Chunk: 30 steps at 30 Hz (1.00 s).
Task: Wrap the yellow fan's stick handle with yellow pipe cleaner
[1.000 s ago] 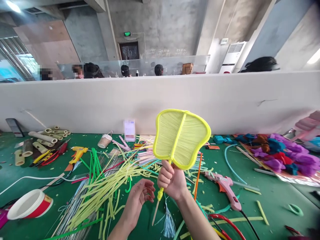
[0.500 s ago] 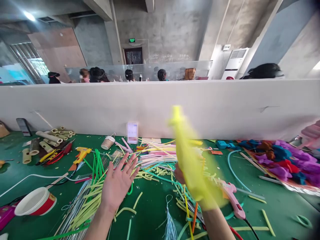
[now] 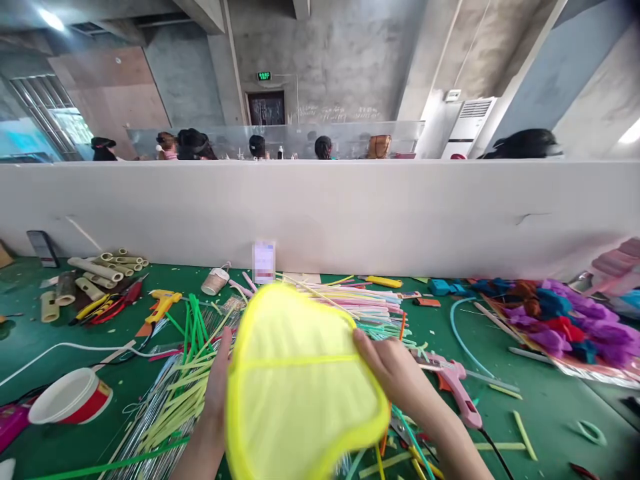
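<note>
A pale yellow see-through panel with a fuzzy bright yellow rim and one fuzzy bar across it is held up close before me. It has a rounded, wavy outline, and its lower end is blurred. My right hand grips the upper right rim, thumb and fingers closed at the edge. Along the left rim, my left hand holds the panel from the side, with most of its fingers hidden behind it. Under the panel and around it lie fuzzy craft stems in pink, yellow and green.
A pink glue gun lies right of my right hand, a yellow glue gun to the left. Farther left are a paper bowl, pliers and bamboo pieces. A phone leans on the white partition. Purple fluffy pieces sit right.
The yellow panel has swung down and left and now faces me broadly. My left hand, open and apart before, has come to its left rim. My right hand still holds it.
</note>
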Each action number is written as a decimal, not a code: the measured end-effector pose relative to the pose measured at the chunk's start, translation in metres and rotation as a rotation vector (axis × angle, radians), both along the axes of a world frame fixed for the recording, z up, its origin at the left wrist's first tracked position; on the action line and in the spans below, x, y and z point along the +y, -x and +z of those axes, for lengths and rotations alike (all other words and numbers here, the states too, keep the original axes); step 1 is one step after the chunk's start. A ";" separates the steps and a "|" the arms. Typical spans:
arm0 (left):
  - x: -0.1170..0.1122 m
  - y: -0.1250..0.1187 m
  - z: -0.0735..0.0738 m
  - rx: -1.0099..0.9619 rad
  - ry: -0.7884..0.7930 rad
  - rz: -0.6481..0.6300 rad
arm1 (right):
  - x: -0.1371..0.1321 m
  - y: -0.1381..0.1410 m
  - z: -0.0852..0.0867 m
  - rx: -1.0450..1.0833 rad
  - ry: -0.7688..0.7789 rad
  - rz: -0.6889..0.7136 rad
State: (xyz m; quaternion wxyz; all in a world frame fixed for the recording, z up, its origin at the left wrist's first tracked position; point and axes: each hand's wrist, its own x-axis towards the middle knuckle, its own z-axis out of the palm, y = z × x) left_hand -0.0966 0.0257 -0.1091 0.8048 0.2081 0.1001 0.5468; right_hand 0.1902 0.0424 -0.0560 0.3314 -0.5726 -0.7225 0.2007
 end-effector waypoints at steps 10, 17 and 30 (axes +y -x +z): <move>-0.013 -0.002 0.011 0.546 0.320 0.373 | -0.003 0.014 0.002 -0.728 0.027 -0.121; -0.014 0.001 0.018 0.838 0.271 0.561 | -0.008 0.010 -0.010 -0.690 -0.010 -0.096; -0.006 -0.005 0.014 0.873 0.250 0.527 | -0.017 0.008 -0.021 -0.589 0.062 -0.077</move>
